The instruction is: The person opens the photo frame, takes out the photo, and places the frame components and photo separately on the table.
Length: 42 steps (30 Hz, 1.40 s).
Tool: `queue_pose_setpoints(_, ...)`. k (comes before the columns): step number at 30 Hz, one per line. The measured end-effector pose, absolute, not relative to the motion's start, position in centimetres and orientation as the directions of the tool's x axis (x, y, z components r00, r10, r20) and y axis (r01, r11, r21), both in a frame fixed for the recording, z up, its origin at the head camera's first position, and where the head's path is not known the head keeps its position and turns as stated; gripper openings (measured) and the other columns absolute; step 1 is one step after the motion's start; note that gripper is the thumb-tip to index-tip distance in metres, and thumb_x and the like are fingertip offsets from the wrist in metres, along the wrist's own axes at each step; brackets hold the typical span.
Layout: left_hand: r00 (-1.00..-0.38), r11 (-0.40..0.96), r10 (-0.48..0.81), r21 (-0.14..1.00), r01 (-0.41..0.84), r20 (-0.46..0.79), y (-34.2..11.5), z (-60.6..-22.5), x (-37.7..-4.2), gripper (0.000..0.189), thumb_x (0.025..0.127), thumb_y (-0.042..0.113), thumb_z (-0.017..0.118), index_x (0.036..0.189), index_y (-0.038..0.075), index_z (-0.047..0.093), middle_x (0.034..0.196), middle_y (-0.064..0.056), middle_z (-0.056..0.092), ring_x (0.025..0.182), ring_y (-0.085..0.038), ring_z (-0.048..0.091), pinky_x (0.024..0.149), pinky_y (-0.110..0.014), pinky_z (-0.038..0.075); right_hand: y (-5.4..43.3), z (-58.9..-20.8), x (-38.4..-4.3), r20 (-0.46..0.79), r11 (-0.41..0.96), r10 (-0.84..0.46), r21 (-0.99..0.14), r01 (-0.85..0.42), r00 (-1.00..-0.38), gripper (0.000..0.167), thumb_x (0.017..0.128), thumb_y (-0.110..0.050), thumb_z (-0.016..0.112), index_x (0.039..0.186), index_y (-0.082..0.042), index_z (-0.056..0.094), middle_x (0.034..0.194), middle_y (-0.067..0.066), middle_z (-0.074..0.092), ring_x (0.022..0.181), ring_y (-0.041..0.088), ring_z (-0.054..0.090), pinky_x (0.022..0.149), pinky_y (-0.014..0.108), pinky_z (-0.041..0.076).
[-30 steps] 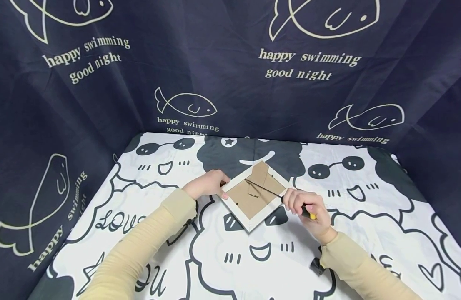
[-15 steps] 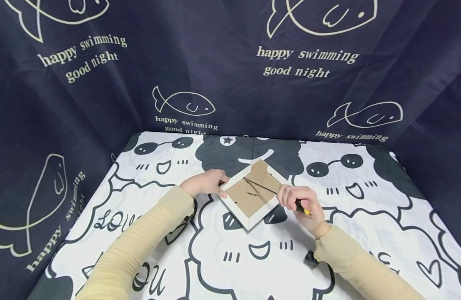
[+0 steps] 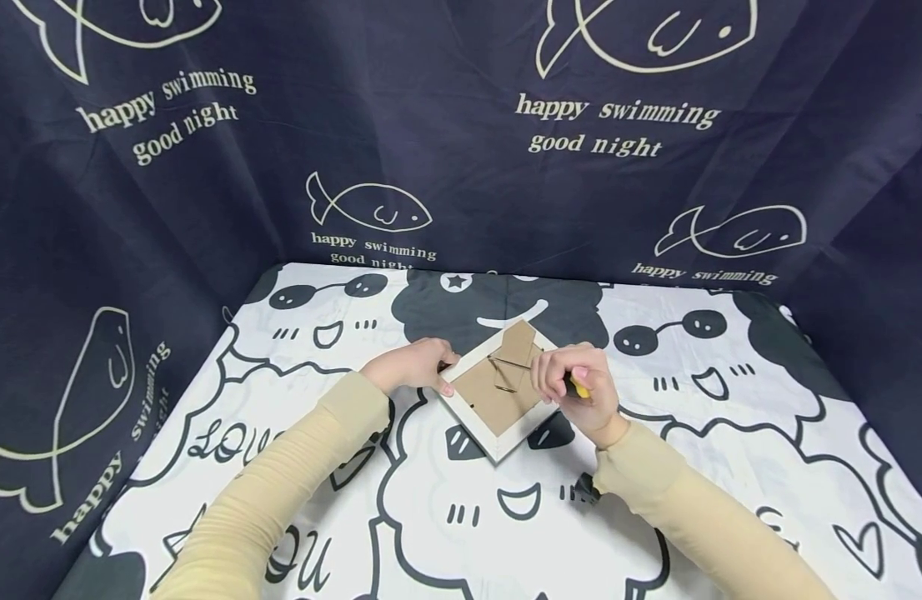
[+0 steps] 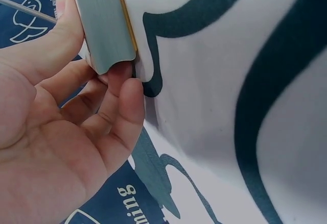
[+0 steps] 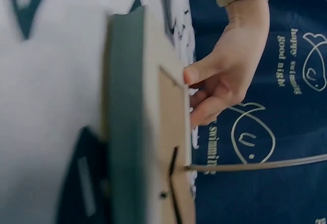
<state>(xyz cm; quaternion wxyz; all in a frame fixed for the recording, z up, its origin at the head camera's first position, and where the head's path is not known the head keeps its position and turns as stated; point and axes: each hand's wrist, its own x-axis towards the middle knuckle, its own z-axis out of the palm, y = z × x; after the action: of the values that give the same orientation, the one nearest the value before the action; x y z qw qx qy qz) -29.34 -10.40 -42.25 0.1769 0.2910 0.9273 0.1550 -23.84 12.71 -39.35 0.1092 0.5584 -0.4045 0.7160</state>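
Observation:
A picture frame [image 3: 497, 446] lies back side up, one corner toward me, with a white border and a brown backing board [image 3: 491, 404]. My left hand [image 3: 412, 367] grips its left corner, thumb on top and fingers underneath, as the left wrist view shows. My right hand [image 3: 577, 387] is curled round the black and yellow handle of a screwdriver [image 3: 580, 387] and covers the frame's right corner. In the right wrist view the screwdriver's thin shaft [image 5: 260, 165] reaches the backing beside a dark strip [image 5: 174, 183]; whether its tip touches I cannot tell.
The table is covered by a white cloth [image 3: 303, 467] with black cartoon sheep. Dark blue curtains [image 3: 468, 125] printed with fish stand behind and at both sides. A small black object [image 3: 587, 487] sits at my right wrist.
My right hand has moved left and up over the frame's right corner with the screwdriver, its shaft now flatter across the backing. The left hand and the frame hold still.

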Motion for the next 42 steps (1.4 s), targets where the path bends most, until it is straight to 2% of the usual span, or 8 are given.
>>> queue_pose_setpoints(4,-0.77,0.786,0.59,0.391,0.48,-0.242,-10.3,-42.4,-29.4,0.056,0.074,0.029,0.078,0.124,0.009,0.063,0.106,-0.008,0.062,0.093,-0.019,0.054,0.088,-0.034,0.044,11.8,-38.8,-24.3,0.879,-0.625,-0.289,-0.473,-0.62,-0.379,0.035,0.085,-0.01,0.029,0.051,-0.005,0.034,0.043,0.002,0.03,0.038,0.013,0.031,0.039,0.022,0.027)
queue_pose_setpoints(8,-0.767,0.788,0.591,0.38,0.484,-0.249,-10.3,-42.5,-29.5,0.048,0.074,0.029,0.078,0.116,0.01,0.066,0.101,-0.005,0.061,0.089,-0.017,0.051,0.085,-0.033,0.044,10.9,-38.1,-24.8,0.861,-0.592,-0.283,-0.504,-0.629,-0.423,0.039,0.088,-0.014,0.031,0.05,-0.006,0.033,0.043,0.002,0.029,0.038,0.012,0.028,0.039,0.023,0.024)
queue_pose_setpoints(11,-0.764,0.786,0.596,0.377,0.49,-0.247,-10.3,-42.5,-29.6,0.043,0.074,0.029,0.078,0.112,0.01,0.068,0.097,-0.005,0.06,0.088,-0.018,0.051,0.084,-0.033,0.044,10.3,-37.5,-25.5,0.83,-0.571,-0.291,-0.55,-0.609,-0.477,0.041,0.089,-0.017,0.032,0.05,-0.006,0.033,0.043,0.002,0.028,0.038,0.013,0.027,0.039,0.025,0.023)
queue_pose_setpoints(18,-0.766,0.793,0.589,0.368,0.486,-0.257,-10.2,-42.5,-29.6,0.052,0.075,0.028,0.078,0.12,0.007,0.064,0.106,-0.008,0.061,0.095,-0.02,0.054,0.089,-0.035,0.043,9.1,-35.9,-27.4,0.737,-0.511,-0.29,-0.658,-0.552,-0.61,0.04,0.089,-0.016,0.03,0.05,-0.005,0.031,0.042,0.004,0.027,0.036,0.015,0.025,0.036,0.028,0.022)
queue_pose_setpoints(22,-0.752,0.784,0.606,0.356,0.508,-0.26,-10.2,-42.5,-29.7,0.04,0.075,0.029,0.078,0.108,0.009,0.067,0.095,-0.005,0.059,0.087,-0.018,0.05,0.084,-0.033,0.043,9.0,-35.3,-28.6,0.69,-0.531,-0.295,-0.694,-0.487,-0.661,0.037,0.086,-0.014,0.026,0.051,-0.006,0.03,0.042,0.003,0.027,0.035,0.015,0.022,0.033,0.027,0.018)
queue_pose_setpoints(29,-0.746,0.778,0.614,0.359,0.516,-0.258,-10.3,-42.4,-29.8,0.037,0.075,0.028,0.078,0.105,0.009,0.068,0.092,-0.003,0.056,0.085,-0.017,0.048,0.084,-0.033,0.042,8.8,-34.3,-30.5,0.58,-0.581,-0.311,-0.743,-0.332,-0.753,0.035,0.085,-0.014,0.024,0.051,-0.006,0.029,0.041,-0.002,0.03,0.034,0.013,0.016,0.032,0.025,0.01)
queue_pose_setpoints(37,-0.751,0.785,0.605,0.359,0.505,-0.266,-10.3,-42.4,-29.8,0.044,0.075,0.028,0.078,0.113,0.008,0.066,0.092,-0.003,0.055,0.086,-0.017,0.048,0.084,-0.032,0.041,7.9,-33.6,-32.8,0.494,-0.547,-0.298,-0.789,-0.278,-0.817,0.038,0.087,-0.016,0.026,0.051,-0.009,0.035,0.039,-0.004,0.034,0.033,0.011,0.02,0.03,0.024,0.013)
queue_pose_setpoints(42,-0.75,0.783,0.607,0.355,0.51,-0.263,-10.2,-42.3,-29.7,0.034,0.075,0.028,0.078,0.1,0.009,0.065,0.086,-0.003,0.051,0.081,-0.017,0.045,0.078,-0.03,0.039,7.1,-33.2,-34.1,0.461,-0.492,-0.29,-0.824,-0.282,-0.839,0.041,0.09,-0.017,0.026,0.051,-0.01,0.037,0.038,-0.004,0.035,0.031,0.009,0.025,0.029,0.022,0.018)
